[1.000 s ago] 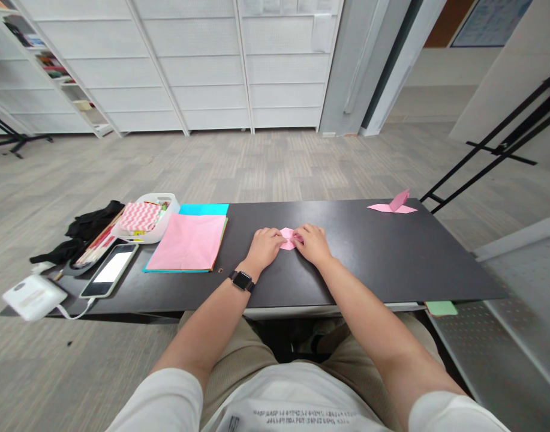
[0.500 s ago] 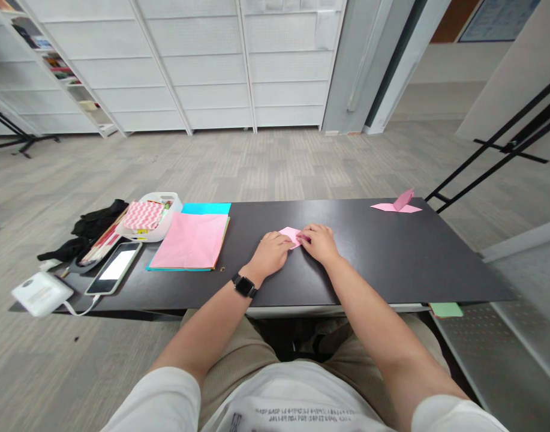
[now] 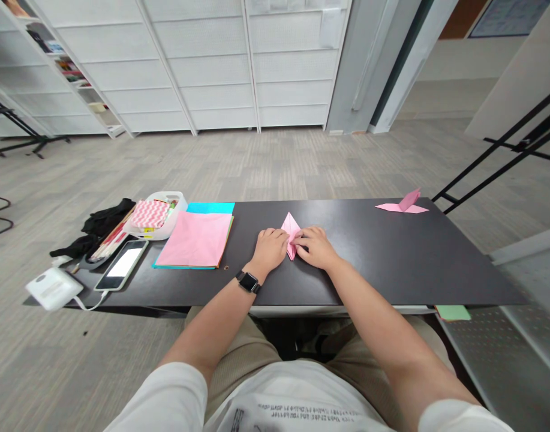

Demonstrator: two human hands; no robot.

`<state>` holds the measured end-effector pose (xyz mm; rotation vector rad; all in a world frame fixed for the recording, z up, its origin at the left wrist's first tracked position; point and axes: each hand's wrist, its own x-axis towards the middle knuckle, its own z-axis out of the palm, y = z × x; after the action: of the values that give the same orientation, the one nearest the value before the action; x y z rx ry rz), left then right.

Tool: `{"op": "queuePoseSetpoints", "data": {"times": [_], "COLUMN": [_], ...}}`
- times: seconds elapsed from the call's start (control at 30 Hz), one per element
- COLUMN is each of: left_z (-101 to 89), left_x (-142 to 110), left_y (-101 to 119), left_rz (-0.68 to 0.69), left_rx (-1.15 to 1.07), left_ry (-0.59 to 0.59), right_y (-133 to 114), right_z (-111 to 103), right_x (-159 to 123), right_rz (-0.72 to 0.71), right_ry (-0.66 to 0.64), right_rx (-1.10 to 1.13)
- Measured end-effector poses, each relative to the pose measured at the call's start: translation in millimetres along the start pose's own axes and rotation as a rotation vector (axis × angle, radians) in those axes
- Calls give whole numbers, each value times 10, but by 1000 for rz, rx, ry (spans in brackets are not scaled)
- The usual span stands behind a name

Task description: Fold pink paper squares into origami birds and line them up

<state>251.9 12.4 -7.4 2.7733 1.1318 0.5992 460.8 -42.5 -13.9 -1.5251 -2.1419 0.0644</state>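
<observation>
Paper now longer diamond, tips at 12 and 6. Left hand touches 9 o'clock side, right hand 3 o'clock; cannot tell if fingers pinch.

White panelled cabinets and a grey pillar behind a dark table on streaked grey flooring.

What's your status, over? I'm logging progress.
Both hands on the pink folded paper, fingers pressing its middle. Paper flat on dark table. Finished-looking pink piece off right, not in the way.
</observation>
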Motion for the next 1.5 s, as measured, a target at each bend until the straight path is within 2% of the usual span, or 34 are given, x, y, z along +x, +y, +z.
{"op": "queuePoseSetpoints", "data": {"times": [0.17,0.33,0.57,0.73,1.0,1.5], "left_z": [6,13,-40,-36,-3,73], "left_x": [22,37,-8,-9,24,77], "left_y": [-27,-48,-6,-37,-72,-73], "left_rz": [-9,36,45,45,35,-12], "left_rx": [-66,-162,-84,-76,-130,-132], "left_ry": [9,9,48,30,-5,-4], "right_y": [194,305,195,106,100,49], "right_z": [42,103,72,52,23,88], "right_x": [11,9,-7,-8,-4,77], "right_rz": [133,131,90,23,121,160], "right_ry": [130,131,113,119,128,101], "right_rx": [-17,-17,-1,47,-23,-71]}}
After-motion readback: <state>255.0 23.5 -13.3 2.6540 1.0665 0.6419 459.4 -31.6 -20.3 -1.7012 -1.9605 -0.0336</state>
